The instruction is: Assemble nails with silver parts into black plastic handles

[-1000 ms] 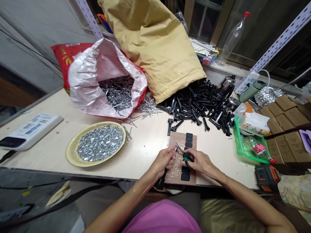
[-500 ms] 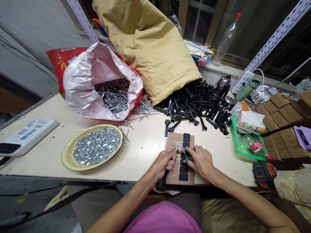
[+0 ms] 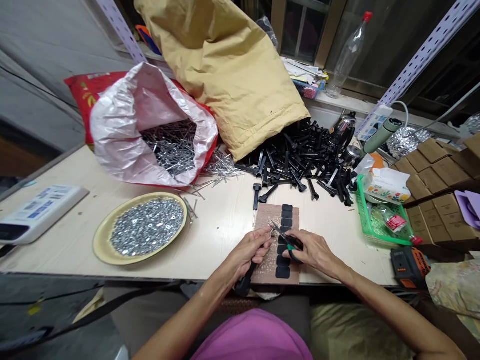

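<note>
My left hand [image 3: 255, 250] is closed around a black plastic piece [image 3: 244, 284], its thick end sticking out below the fist. A thin tip rises from the pinched thumb and fingers. In my right hand [image 3: 315, 255] are small scissors [image 3: 291, 246] with green and black handles, blades parted near that tip. Both hands are over a brown board [image 3: 268, 276] bearing a column of black rounded pads [image 3: 283, 272] and scattered pale crumbs [image 3: 270, 255]. Above the board's left side lies another black piece with a metal pin [image 3: 256, 197].
A yellow dish [image 3: 101, 245] of small metal washers stands at left. Behind it, a red and white sack [image 3: 116, 145] holds metal pins. Black plastic pieces [image 3: 296, 165] spill from a tan sack [image 3: 247, 80]. To the right are a green basket [image 3: 365, 220], cardboard boxes [image 3: 446, 210] and a battery pack [image 3: 408, 267].
The scissors' handles and blades have spread apart, and my right hand has shifted slightly right and down. The black piece's lower end has moved slightly left in my left hand.
</note>
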`<act>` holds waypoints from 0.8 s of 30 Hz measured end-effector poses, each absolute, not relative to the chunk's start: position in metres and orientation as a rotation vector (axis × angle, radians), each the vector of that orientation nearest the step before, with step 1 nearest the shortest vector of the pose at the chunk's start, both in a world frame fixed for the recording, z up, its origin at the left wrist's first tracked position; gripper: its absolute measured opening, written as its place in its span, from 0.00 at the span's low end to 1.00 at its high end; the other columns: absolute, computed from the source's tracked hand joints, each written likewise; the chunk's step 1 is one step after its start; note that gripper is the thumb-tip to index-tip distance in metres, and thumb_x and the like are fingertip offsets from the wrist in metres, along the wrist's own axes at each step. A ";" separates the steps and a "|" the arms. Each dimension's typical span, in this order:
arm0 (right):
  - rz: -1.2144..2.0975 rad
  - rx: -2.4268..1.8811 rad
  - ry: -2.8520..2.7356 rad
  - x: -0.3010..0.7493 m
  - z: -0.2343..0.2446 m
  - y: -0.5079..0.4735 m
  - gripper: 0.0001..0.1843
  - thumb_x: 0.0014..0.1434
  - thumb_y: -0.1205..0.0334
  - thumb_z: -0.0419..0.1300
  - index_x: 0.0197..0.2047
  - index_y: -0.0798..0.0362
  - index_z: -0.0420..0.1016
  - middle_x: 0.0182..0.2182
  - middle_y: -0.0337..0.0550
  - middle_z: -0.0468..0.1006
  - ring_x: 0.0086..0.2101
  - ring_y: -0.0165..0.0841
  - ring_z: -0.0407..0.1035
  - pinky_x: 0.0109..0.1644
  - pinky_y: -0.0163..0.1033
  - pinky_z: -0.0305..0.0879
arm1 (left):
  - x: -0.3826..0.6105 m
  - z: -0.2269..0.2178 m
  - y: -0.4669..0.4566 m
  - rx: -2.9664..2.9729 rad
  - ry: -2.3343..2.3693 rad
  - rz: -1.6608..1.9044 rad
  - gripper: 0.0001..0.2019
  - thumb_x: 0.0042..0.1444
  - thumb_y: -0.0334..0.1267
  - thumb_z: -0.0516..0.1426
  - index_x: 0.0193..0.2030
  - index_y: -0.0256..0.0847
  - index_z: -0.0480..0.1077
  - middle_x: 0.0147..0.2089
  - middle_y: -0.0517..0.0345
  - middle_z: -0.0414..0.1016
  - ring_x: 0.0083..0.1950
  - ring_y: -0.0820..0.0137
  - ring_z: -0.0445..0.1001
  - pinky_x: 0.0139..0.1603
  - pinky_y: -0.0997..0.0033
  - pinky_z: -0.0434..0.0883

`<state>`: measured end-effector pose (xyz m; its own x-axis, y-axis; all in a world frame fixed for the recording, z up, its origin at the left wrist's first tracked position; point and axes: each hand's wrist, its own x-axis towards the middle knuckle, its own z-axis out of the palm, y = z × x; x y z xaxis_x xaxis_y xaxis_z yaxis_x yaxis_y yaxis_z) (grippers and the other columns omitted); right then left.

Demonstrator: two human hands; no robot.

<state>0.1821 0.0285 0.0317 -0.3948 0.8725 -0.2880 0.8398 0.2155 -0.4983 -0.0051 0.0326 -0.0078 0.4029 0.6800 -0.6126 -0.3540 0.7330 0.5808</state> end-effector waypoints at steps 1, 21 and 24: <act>1.003 -1.685 -2.343 0.183 0.028 0.029 0.20 0.53 0.54 0.62 0.48 0.48 0.71 0.29 0.35 0.71 0.29 0.29 0.65 0.33 0.33 0.57 | -0.005 -0.010 0.033 0.385 0.940 0.675 0.19 0.44 0.38 0.65 0.41 0.37 0.63 0.19 0.72 0.58 0.14 0.87 0.45 0.16 0.82 0.35; 0.348 -2.385 -2.330 0.235 0.016 0.038 0.23 0.55 0.63 0.59 0.54 0.53 0.67 0.45 0.53 0.71 0.47 0.43 0.63 0.41 0.39 0.60 | -0.007 -0.011 0.033 0.649 1.009 0.863 0.26 0.41 0.53 0.63 0.42 0.35 0.68 0.18 0.72 0.58 0.14 0.85 0.45 0.15 0.80 0.41; 0.431 -2.495 -2.353 0.254 0.012 0.045 0.27 0.54 0.65 0.59 0.57 0.54 0.65 0.48 0.53 0.69 0.49 0.44 0.62 0.42 0.38 0.60 | -0.007 -0.003 0.029 0.856 1.040 0.921 0.22 0.46 0.52 0.60 0.41 0.35 0.71 0.19 0.69 0.59 0.17 0.82 0.50 0.17 0.79 0.47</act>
<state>0.2539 0.0449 0.0122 0.0658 0.9199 -0.3865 0.9972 -0.0469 0.0582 -0.0071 0.0287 -0.0026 0.2310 0.9180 -0.3223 -0.2089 0.3703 0.9051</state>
